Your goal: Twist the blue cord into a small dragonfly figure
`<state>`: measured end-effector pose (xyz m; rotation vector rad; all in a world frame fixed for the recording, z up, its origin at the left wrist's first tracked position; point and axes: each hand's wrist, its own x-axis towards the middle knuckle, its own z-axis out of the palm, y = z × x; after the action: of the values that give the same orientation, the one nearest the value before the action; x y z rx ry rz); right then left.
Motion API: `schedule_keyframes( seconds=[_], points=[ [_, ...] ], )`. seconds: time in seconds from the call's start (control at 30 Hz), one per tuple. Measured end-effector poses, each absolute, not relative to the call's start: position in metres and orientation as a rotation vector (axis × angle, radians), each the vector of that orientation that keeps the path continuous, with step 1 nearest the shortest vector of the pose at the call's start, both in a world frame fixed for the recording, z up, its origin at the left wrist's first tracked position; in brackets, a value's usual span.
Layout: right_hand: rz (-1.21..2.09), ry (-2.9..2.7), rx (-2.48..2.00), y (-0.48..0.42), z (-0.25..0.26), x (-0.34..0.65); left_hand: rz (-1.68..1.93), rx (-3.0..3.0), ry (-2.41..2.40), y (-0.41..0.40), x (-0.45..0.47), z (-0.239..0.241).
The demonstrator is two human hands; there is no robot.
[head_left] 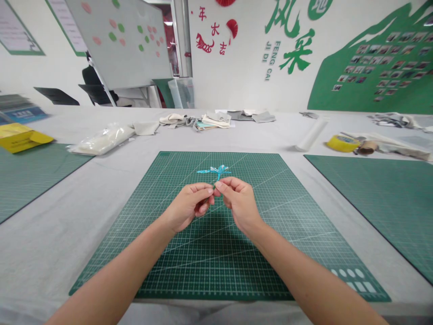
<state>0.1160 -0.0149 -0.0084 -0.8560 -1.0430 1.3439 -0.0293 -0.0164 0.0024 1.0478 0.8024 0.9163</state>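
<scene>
Between my two hands, above the green cutting mat [189, 271], is a small blue artificial flower [220, 170] with thin petals spread at its top. My left hand [191, 203] is closed, thumb and forefinger pinching the lower part of the stem, where a bit of green shows. Touching it from the other side, my right hand [238, 198] pinches the stem just under the petals. The fingertips of both hands meet, and most of the stem is hidden behind them.
More cutting mats lie at left [40, 171] and right [379, 203]. Farther back are a yellow packet [23, 137], a clear plastic bag [103, 140], fabric scraps [216, 119], a clear roll [311, 134] and yellow tape [343, 143]. A whiteboard [131, 58] stands behind the table.
</scene>
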Motion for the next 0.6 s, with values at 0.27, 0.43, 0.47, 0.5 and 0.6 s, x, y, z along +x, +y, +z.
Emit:
schedule_keyframes(
  seconds=[0.27, 0.43, 0.47, 0.5, 0.6],
  points=[
    [1.340, -1.104, -0.826, -0.0155, -0.0084, 0.1141, 0.815, 0.873, 0.682, -0.0101, -0.0334, -0.0016],
    [1.309, -1.109, -0.846, -0.0138, -0.0110, 0.1151, 0.831, 0.882, 0.674, -0.0099, -0.0340, -0.0029],
    [1.297, -1.115, -0.854, -0.0136, -0.0115, 0.1152, 0.840, 0.892, 0.686, -0.0106, -0.0335, -0.0026],
    [1.290, -1.123, -0.860, -0.0133, -0.0118, 0.1153, 0.845, 0.907, 0.703, -0.0112, -0.0329, -0.0024],
    [1.290, -1.129, -0.871, -0.0129, -0.0120, 0.1144, 0.885, 0.984, 0.785, -0.0121, -0.0308, -0.0026]
  ],
)
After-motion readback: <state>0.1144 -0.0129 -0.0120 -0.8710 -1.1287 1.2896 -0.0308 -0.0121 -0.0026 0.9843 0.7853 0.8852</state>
